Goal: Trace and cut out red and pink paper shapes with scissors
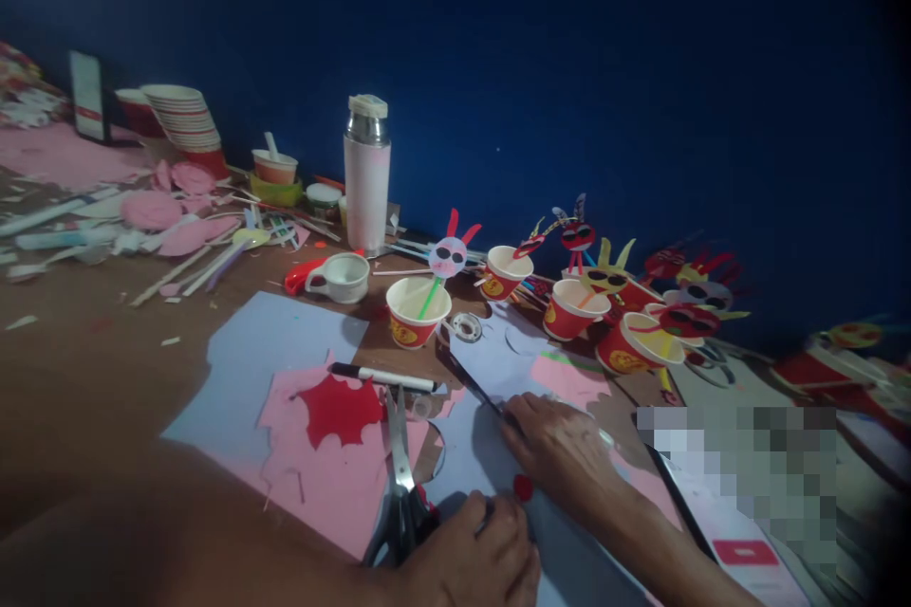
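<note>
My right hand [562, 446] is closed over the blue paper [466, 427], its fingers around the end of a slim dark stick-like thing [476, 381]. Lower down, my left hand [476, 555] has curled fingers; a small dark bit shows between them, too unclear to name. Scissors [399, 465] with dark handles lie partly spread beside my left hand, blades pointing away. Between the hands is a small red paper piece [523, 487]. A spiky red paper cutout [342, 410] rests on pink paper [320, 484], below a black-and-white marker [384, 377].
Red paper cups [418, 313] with paper-faced straws stand along the back right. A white flask [367, 180] and a handled cup [340, 278] stand behind the papers. Stacked cups [183, 119], pink cutouts [151, 209] and scraps cover the left. A screen device [754, 555] lies at right.
</note>
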The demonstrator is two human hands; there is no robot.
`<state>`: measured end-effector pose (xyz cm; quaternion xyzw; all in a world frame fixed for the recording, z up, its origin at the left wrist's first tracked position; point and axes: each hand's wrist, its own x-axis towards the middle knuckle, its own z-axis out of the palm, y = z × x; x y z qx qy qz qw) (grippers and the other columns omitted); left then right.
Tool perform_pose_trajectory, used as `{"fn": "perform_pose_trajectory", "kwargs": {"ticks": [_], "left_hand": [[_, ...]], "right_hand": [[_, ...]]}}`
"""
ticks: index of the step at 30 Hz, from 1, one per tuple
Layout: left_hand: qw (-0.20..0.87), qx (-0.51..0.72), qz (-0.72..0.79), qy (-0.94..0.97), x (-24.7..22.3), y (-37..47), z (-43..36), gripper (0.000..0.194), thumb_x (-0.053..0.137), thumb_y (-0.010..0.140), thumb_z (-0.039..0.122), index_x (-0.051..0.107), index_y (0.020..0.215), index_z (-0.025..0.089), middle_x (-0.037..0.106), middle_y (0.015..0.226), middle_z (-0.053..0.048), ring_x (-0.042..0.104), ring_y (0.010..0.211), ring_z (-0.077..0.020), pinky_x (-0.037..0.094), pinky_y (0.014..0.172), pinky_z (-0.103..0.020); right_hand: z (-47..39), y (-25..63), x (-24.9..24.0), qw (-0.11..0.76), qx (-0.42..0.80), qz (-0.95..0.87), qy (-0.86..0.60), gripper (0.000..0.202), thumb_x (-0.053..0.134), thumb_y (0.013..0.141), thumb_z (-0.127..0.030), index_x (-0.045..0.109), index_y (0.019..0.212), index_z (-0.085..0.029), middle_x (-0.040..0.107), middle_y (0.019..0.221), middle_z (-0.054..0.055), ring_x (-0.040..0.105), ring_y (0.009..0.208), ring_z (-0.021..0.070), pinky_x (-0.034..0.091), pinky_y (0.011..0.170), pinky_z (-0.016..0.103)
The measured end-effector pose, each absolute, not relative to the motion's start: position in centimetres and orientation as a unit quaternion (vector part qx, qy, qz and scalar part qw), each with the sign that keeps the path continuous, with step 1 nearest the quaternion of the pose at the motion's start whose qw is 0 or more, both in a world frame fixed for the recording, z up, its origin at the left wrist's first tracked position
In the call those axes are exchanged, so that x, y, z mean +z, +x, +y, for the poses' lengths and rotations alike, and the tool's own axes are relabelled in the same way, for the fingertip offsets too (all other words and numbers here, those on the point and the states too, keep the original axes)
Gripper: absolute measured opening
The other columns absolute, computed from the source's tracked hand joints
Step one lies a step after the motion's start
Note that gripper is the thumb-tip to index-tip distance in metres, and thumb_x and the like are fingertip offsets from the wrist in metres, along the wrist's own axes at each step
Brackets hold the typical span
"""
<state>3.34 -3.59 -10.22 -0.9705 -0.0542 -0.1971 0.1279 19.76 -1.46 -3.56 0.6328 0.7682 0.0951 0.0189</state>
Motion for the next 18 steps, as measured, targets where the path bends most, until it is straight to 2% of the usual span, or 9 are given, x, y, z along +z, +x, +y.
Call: {"fn": "perform_pose_trajectory", "kwargs": {"ticks": [2, 7, 11, 15, 18], "left_hand": [[0.128, -0.194, -0.055, -0.971, -10.1, 3.3, -3.6, 0.025, 0.047, 0.088, 0.025, 0.058, 0.11, 0.019, 0.064, 0.106, -0.008, 0.053, 0.093, -0.0249, 0.031, 0.072, -0.041], [0.106, -0.197, -0.054, -0.973, -10.2, 3.4, -3.5, 0.02, 0.051, 0.088, 0.029, 0.06, 0.102, 0.02, 0.066, 0.1, -0.005, 0.053, 0.091, -0.025, 0.03, 0.071, -0.04], [0.055, -0.183, -0.043, -0.981, -10.5, 3.6, -3.4, 0.014, 0.055, 0.087, 0.034, 0.064, 0.091, 0.024, 0.067, 0.095, 0.001, 0.052, 0.098, -0.0257, 0.031, 0.07, -0.038], [0.037, -0.194, -0.041, -0.979, -10.3, 3.9, -3.3, 0.014, 0.06, 0.083, 0.033, 0.066, 0.09, 0.022, 0.067, 0.098, 0.002, 0.049, 0.106, -0.0271, 0.032, 0.081, -0.04], [0.027, -0.19, -0.055, -0.98, -9.9, 4.0, -3.2, 0.011, 0.063, 0.08, 0.029, 0.066, 0.085, 0.019, 0.068, 0.091, 0.0, 0.052, 0.101, -0.0248, 0.037, 0.077, -0.037]], "right_hand": [[-1.2, 19.8, -3.6, 0.018, 0.101, 0.766, 0.634, 0.011, 0.057, 0.084, -0.021, 0.061, 0.075, -0.02, 0.066, 0.065, 0.002, 0.063, 0.059, 0.0206, 0.027, 0.052, 0.028], [-0.5, 19.0, -2.5, -0.016, 0.139, 0.767, 0.626, 0.014, 0.058, 0.085, -0.03, 0.063, 0.076, -0.02, 0.065, 0.066, 0.003, 0.061, 0.057, 0.0207, 0.027, 0.053, 0.028], [0.9, 16.0, -1.2, -0.07, 0.084, 0.795, 0.596, 0.013, 0.057, 0.086, -0.027, 0.065, 0.077, -0.022, 0.064, 0.068, 0.001, 0.06, 0.06, 0.0179, 0.03, 0.054, 0.027], [3.2, 12.3, -0.3, -0.046, 0.01, 0.836, 0.547, 0.011, 0.056, 0.087, -0.023, 0.065, 0.081, -0.022, 0.068, 0.08, 0.002, 0.062, 0.075, 0.0173, 0.036, 0.058, 0.025], [4.8, 10.2, 0.0, -0.004, 0.005, 0.848, 0.531, 0.015, 0.052, 0.089, -0.022, 0.065, 0.084, -0.02, 0.069, 0.084, 0.004, 0.063, 0.078, 0.0181, 0.041, 0.058, 0.024]]}}
